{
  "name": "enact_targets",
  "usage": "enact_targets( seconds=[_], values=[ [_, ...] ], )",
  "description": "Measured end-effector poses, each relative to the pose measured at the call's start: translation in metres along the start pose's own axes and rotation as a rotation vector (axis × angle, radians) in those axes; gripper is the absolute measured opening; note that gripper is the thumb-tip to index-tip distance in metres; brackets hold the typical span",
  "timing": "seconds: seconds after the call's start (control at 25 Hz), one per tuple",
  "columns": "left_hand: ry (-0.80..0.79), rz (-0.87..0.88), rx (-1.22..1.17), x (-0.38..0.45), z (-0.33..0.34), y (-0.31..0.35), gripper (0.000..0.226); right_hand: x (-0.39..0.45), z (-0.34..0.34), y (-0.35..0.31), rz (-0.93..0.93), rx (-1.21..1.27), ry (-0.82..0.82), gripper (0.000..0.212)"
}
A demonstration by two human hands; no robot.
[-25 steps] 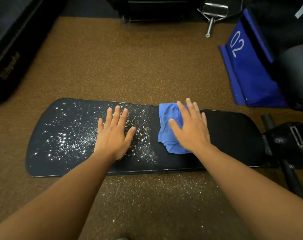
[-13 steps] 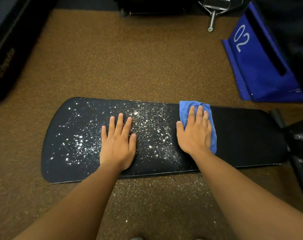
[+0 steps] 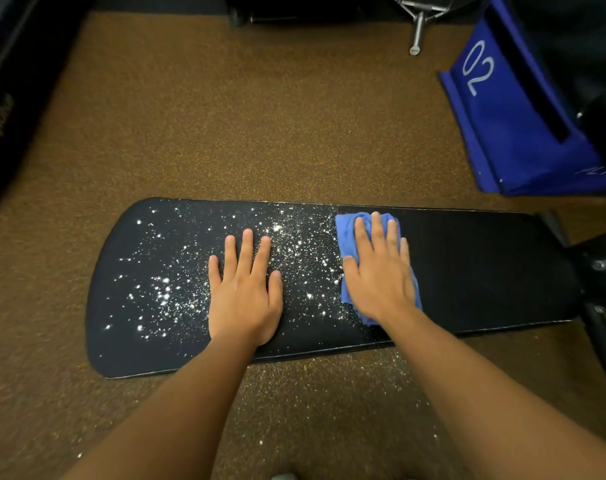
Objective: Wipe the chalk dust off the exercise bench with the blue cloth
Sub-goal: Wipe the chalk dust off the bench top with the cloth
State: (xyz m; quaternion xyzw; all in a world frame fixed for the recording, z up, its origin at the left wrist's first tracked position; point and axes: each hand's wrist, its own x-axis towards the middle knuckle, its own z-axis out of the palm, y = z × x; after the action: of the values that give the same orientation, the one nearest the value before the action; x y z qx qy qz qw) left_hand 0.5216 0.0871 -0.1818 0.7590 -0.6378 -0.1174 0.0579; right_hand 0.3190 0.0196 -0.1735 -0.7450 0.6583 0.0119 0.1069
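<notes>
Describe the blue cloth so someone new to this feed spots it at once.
Find the long black bench pad lying across the brown floor. The blue cloth is near its middle, pressed flat under the right hand, at the edge where the white chalk dust stops. It is soft and crumpled, unlike the stiff blue box marked 02 standing on the floor beyond.

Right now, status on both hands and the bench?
Right hand flat on blue cloth. Left hand flat on bench, sitting in chalk dust. Bench's right part looks clean.
</notes>
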Motion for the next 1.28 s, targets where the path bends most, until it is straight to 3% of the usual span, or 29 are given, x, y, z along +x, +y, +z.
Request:
enact_targets(
  seconds=[0.2, 0.28, 0.44, 0.56, 0.72, 0.84, 0.96, 1.04, 1.16, 1.28],
  values=[
    [0.000, -0.008, -0.005, 0.000, -0.002, 0.000, 0.060, -0.069, 0.008, 0.019, -0.215, -0.051, -0.030, 0.065],
    [0.003, -0.009, -0.002, -0.001, -0.003, 0.001, 0.060, -0.048, 0.004, 0.029, -0.141, -0.057, -0.014, 0.064],
    [0.003, -0.009, -0.013, 0.000, -0.003, 0.001, 0.060, 0.031, -0.002, -0.015, 0.139, 0.030, -0.028, 0.065],
    [0.011, -0.005, -0.012, -0.001, -0.001, 0.001, 0.060, 0.005, 0.010, -0.037, -0.036, 0.012, -0.007, 0.065],
    [0.013, -0.003, -0.017, -0.001, -0.001, -0.001, 0.059, -0.064, 0.011, -0.002, -0.212, -0.016, -0.022, 0.066],
    [0.011, -0.008, -0.012, -0.001, -0.001, 0.000, 0.059, -0.029, 0.005, 0.015, -0.086, -0.083, -0.030, 0.067],
    [0.018, -0.009, -0.010, -0.001, 0.000, 0.000, 0.059, 0.033, -0.002, -0.018, 0.103, 0.011, -0.032, 0.064],
    [0.012, -0.005, -0.006, 0.000, 0.000, 0.001, 0.060, 0.031, 0.003, -0.039, 0.002, 0.027, -0.022, 0.064],
    [0.010, -0.001, -0.020, 0.000, -0.001, -0.002, 0.061, -0.046, 0.013, -0.037, -0.274, -0.036, -0.020, 0.067],
    [0.014, -0.001, -0.024, -0.001, -0.002, -0.002, 0.061, -0.074, 0.014, -0.002, -0.300, -0.052, -0.046, 0.066]
  ],
)
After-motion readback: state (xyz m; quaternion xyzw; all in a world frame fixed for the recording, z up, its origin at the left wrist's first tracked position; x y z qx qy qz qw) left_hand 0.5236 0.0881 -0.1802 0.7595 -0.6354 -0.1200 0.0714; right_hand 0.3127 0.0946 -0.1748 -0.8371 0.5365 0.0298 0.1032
